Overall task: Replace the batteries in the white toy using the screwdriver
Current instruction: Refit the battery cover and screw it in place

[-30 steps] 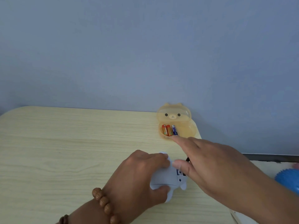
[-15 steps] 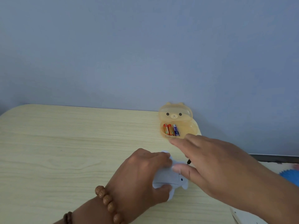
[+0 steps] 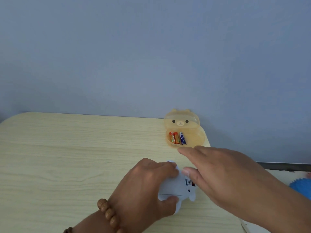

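Note:
The white toy (image 3: 173,187) lies on the wooden table (image 3: 67,157), with an opening and a small red part showing on its right side. My left hand (image 3: 144,187) is clamped around it from the left. My right hand (image 3: 218,172) hovers over the toy's right side with fingers spread and nothing visible in it; its thumb touches the toy's top edge and its index fingertip points at the orange case. Three batteries (image 3: 177,138), two orange and one blue, lie in that case. No screwdriver is visible.
The translucent orange bear-faced case (image 3: 196,137) stands open at the table's far right corner against the blue wall. A blue spiky ball (image 3: 301,187) lies off the table's right edge. A bead bracelet (image 3: 107,212) circles my left wrist.
My right index fingertip has drawn back slightly from the rim of the case. My left hand keeps the same hold on the toy.

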A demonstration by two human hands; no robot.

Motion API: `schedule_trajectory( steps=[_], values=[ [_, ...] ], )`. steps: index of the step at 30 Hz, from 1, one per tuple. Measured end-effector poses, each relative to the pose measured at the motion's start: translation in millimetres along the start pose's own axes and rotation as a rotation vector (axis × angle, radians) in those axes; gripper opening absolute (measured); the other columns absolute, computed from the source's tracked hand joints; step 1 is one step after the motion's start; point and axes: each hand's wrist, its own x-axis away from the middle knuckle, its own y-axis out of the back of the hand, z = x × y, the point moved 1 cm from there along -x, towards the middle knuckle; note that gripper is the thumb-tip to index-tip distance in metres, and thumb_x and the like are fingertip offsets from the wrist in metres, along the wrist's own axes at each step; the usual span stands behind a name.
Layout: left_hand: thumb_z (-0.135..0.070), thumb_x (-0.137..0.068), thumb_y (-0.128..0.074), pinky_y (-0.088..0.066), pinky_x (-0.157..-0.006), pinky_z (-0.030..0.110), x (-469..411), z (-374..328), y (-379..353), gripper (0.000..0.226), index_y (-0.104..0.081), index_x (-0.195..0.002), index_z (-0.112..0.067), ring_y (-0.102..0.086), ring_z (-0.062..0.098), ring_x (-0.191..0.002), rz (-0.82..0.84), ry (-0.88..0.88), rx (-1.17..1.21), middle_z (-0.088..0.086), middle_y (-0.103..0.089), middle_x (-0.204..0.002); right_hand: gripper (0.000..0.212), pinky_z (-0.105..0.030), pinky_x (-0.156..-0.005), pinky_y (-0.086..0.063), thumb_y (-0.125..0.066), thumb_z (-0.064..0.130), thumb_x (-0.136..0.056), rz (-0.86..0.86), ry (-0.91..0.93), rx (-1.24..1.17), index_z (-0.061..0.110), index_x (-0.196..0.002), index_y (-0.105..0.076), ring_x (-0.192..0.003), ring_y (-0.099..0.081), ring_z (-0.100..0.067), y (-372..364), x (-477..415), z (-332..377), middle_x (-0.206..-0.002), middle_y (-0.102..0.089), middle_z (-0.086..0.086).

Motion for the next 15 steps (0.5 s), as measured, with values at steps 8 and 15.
schedule_trajectory(
  steps=[8, 15],
  values=[
    [-0.047, -0.069, -0.062, -0.044, -0.071, 0.018, -1.0, -1.9, 1.4, 0.042, -0.054, -0.109, -0.035, -0.050, 0.006, -0.089, 0.019, -0.008, -0.020, -0.025, -0.054, -0.091, 0.043, -0.024, -0.066, -0.044, -0.048, 0.026, -0.095, 0.037, 0.073, -0.041, 0.047, -0.132, -0.040, -0.089, -0.040, -0.005, -4.1, 4.3, -5.4, -0.099, -0.040, 0.016],
    [-0.052, -0.068, -0.061, -0.051, -0.080, 0.024, 2.8, 2.3, -4.8, 0.051, -0.056, -0.115, -0.035, -0.056, 0.007, -0.103, -0.029, 0.015, 0.015, -0.022, -0.060, -0.122, 0.023, -0.026, -0.061, -0.047, -0.055, 0.026, -0.089, -0.005, 0.027, 0.044, 0.036, -0.108, -0.058, -0.082, -0.054, -0.011, -3.6, 3.5, -6.4, -0.091, -0.047, 0.014]
  ],
)
